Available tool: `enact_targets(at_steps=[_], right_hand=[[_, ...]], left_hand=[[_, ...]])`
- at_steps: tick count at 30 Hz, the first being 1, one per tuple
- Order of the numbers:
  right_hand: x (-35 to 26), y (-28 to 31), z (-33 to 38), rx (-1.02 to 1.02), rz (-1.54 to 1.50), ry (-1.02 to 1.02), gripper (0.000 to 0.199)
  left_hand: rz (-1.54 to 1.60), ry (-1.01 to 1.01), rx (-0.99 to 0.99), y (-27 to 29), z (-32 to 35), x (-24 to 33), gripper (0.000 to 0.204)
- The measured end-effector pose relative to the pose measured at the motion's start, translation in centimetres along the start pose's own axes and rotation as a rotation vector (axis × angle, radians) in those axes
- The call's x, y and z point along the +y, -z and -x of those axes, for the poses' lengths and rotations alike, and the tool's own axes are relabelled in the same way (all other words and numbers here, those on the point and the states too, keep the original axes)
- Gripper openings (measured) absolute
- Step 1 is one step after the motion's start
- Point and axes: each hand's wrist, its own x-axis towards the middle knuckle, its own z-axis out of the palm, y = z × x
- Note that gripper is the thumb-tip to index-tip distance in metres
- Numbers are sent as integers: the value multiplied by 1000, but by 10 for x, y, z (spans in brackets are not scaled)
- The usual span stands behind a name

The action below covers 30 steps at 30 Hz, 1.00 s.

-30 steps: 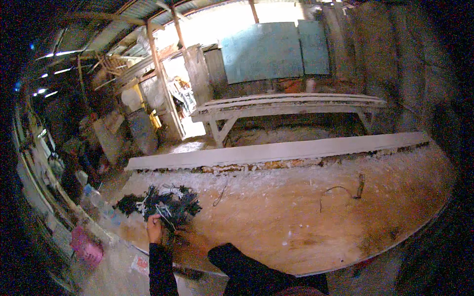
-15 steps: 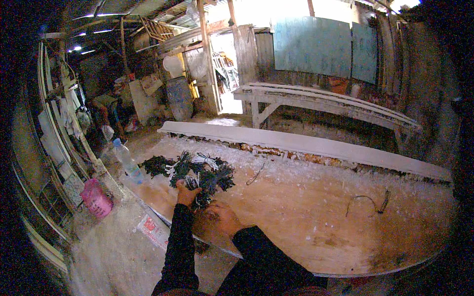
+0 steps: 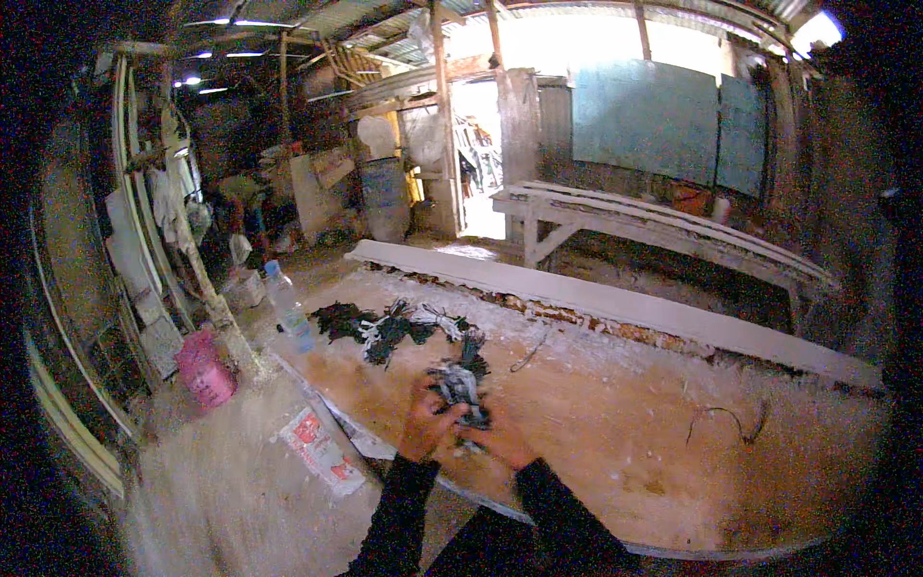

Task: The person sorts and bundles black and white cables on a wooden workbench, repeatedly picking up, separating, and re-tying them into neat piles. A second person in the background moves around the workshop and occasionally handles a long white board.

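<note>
A bundle of dark and whitish strands (image 3: 460, 387) is between my two hands, over the near part of the wooden tabletop (image 3: 615, 433). My left hand (image 3: 426, 423) closes on its left side, the thumb across the front. From the right, my right hand (image 3: 502, 439) grips its lower end. Motion blur softens the fingers and the bundle. Just beyond lies a pile of similar dark strand bundles (image 3: 389, 332), some tied or mixed with white strands.
A clear plastic bottle (image 3: 288, 306) stands left of the pile. A pale raised board (image 3: 577, 291) runs along the table's far side, and thin dark wires (image 3: 745, 423) lie at right. A pink sack (image 3: 204, 370) and printed paper bag (image 3: 322, 450) are on the floor; a bench (image 3: 663, 226) stands behind.
One bundle has come away from the pile toward me, now with both hands on it. My right hand was beside the pile before. The whole view has shifted slightly.
</note>
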Motion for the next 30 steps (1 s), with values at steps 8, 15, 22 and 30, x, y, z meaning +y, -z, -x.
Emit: enact_targets(at_steps=[8, 15, 22, 30], right_hand=[[-67, 120, 90, 382, -282, -310, 47], [-81, 218, 156, 671, 222, -377, 32], [-95, 197, 154, 616, 244, -129, 26], [-92, 192, 157, 766, 315, -211, 23]], left_hand=[[-116, -129, -251, -89, -1, -13, 34], [-321, -82, -552, -138, -16, -41, 34], [-422, -286, -860, -185, -11, -26, 35], [-318, -301, -635, -190, -14, -5, 33]])
